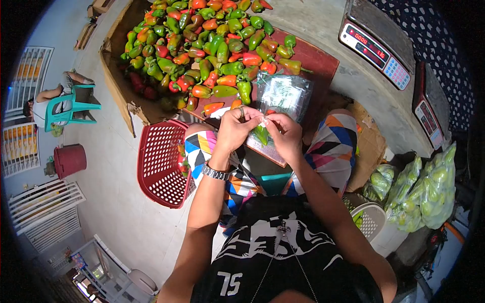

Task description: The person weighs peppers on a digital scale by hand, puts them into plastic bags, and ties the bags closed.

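Clear bag (266, 143), green pepper (260, 135) inside: between left hand (238, 127) and right hand (285, 133), both pinching its top | just beyond: plastic stack (286, 93) | beyond-left: pepper pile (202, 45) against cardboard (115, 81) | left: red basket (157, 169), some peppers (183, 157) inside | right, bodyward: pale basket (374, 221), green produce (358, 219) inside

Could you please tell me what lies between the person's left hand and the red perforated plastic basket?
In the head view, the person's left leg, in multicoloured patterned cloth, lies between the left hand and the red perforated basket.
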Available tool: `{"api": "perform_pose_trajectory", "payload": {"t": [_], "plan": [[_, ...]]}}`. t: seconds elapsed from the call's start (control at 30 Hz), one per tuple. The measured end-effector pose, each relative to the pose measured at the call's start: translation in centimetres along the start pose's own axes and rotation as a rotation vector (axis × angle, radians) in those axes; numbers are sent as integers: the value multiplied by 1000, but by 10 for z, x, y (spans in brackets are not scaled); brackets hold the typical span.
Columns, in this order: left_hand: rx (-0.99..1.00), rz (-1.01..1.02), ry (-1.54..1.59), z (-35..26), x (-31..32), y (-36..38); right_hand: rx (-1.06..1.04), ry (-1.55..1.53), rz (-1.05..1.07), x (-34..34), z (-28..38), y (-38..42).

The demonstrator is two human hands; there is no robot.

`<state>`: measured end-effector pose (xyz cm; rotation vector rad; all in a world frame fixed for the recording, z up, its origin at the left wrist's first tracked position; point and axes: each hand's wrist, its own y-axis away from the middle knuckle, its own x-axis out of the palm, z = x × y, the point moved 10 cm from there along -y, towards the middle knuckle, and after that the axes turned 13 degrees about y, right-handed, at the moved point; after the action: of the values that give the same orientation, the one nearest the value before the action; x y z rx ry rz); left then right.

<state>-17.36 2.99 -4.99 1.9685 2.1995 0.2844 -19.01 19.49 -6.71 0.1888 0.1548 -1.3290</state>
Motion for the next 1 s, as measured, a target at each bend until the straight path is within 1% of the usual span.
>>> {"api": "perform_pose_trajectory", "payload": {"t": [0.03, 0.13, 0.27, 0.33, 0.37, 0.43, 0.47, 0.63, 0.73, 0.83, 0.87, 0.93, 0.97, 1.0], "plan": [[14, -8, -48, -1, 0, 0, 7, 12, -1, 1, -2, 0], [90, 40, 62, -2, 6, 5, 21, 11, -55, -1, -9, 0], [74, 7, 27, -2, 9, 7, 45, 50, -84, -2, -9, 1], [73, -12, 58, 0, 8, 6, 11, 77, -102, -2, -8, 1], [108, -5, 12, -5, 8, 6, -6, 91, -111, -3, -8, 1], [179, 9, -80, -15, 10, 6, 18, 71, -82, 0, -11, 0], [180, 7, -80, -15, 11, 5, 30, 60, -68, 1, -12, 0], [185, 35, -52, -5, 17, 0, -41, 102, -7, 1, -8, -4], [108, 138, -25, -2, 23, -1, -65, 95, 30, 1, -9, -6], [122, 257, 21, -2, 29, -4, -52, 55, 58, 2, -14, -3], [91, 278, 42, 0, 30, -6, -44, 37, 66, 3, -17, -4], [30, 315, 83, 5, 31, -6, -16, 20, 59, 3, -25, -6], [-14, 284, 126, 11, 28, -6, -3, 10, 57, 3, -29, -6], [-56, 253, 169, 18, 27, -5, -20, 11, -19, -1, -20, -5]]}}
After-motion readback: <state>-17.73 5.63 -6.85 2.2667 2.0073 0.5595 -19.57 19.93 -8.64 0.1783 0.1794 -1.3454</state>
